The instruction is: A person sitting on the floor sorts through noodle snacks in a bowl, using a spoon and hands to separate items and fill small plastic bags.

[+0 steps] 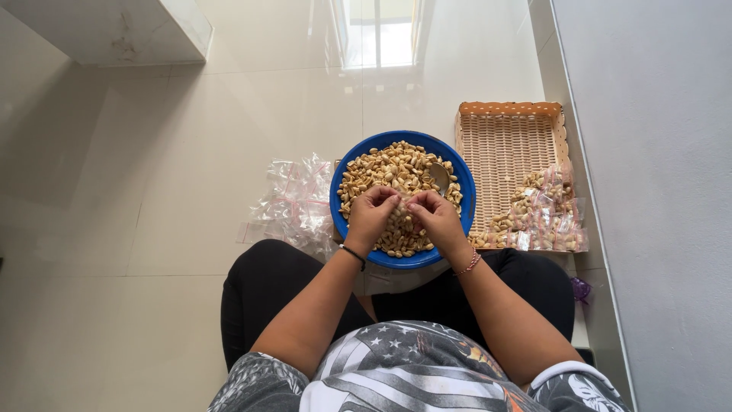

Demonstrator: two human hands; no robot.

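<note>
Two hands over a bowl of peanuts.
The left hand (371, 210) and right hand (433, 214) pinch together above the blue bowl (465, 191) at 12 o'clock; what they hold is hidden.

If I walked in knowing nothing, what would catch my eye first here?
The round blue bowl heaped with pale peanuts sits on the glossy tiled floor at the centre, with the left hand and right hand pinched together over it. To its right, a woven basket tray holds small filled clear packets in its near corner. To its left lies a loose pile of empty clear bags.
</note>
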